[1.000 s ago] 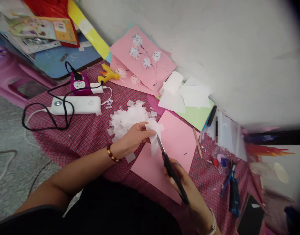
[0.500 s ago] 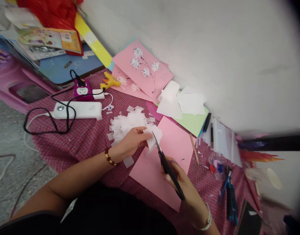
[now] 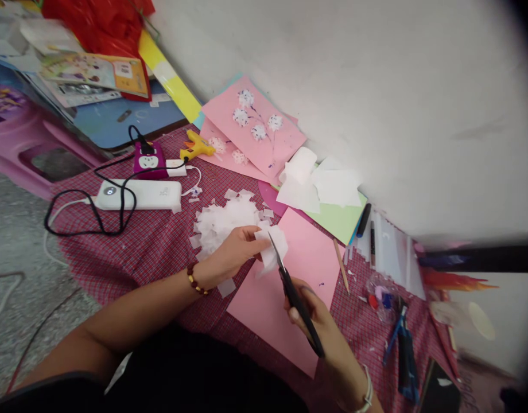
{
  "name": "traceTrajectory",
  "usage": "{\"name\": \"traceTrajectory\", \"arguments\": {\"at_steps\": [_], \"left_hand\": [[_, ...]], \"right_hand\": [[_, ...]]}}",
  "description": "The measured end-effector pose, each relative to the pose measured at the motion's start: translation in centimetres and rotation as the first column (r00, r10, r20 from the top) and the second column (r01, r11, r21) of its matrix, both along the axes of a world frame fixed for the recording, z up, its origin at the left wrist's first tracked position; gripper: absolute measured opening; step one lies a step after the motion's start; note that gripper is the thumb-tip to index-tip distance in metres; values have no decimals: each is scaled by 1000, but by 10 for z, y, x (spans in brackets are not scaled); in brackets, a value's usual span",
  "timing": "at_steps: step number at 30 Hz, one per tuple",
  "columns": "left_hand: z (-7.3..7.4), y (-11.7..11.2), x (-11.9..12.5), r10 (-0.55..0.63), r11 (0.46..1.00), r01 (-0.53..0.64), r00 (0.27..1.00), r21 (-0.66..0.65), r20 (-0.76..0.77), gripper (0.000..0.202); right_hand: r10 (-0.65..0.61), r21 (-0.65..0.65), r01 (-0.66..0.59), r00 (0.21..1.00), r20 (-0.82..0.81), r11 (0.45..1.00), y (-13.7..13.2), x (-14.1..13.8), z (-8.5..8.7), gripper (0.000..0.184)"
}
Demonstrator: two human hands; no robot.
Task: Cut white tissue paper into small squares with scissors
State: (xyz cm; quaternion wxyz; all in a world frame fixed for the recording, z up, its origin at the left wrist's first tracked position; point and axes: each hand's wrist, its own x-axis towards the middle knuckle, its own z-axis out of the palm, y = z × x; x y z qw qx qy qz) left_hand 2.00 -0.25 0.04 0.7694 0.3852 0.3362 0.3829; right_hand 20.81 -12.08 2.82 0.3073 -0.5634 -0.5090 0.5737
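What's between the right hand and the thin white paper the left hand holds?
Black-handled metal scissors, held over a flat pink sheet, as the head view shows.

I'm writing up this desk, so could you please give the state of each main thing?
Left hand, pinching white paper
Right hand, gripping scissors
Scissors, tip over the paper
Cut pieces, heaped loosely
Glue gun, lying down
Power bank, lying flat
Purple socket, black plug inserted
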Motion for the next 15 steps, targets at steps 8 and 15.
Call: {"name": "traceTrajectory", "arguments": {"at_steps": [8,15], "left_hand": [[1,-2,5,20,999,-21,1000,-25,-19,19],[4,-2,4,-48,999,48,998,-7,-30,15]], "right_hand": [[-68,-91,68,998,6,994,-14,3,-19,55],[22,-7,-22,999,-37,1000,-9,4,-4,55]]}}
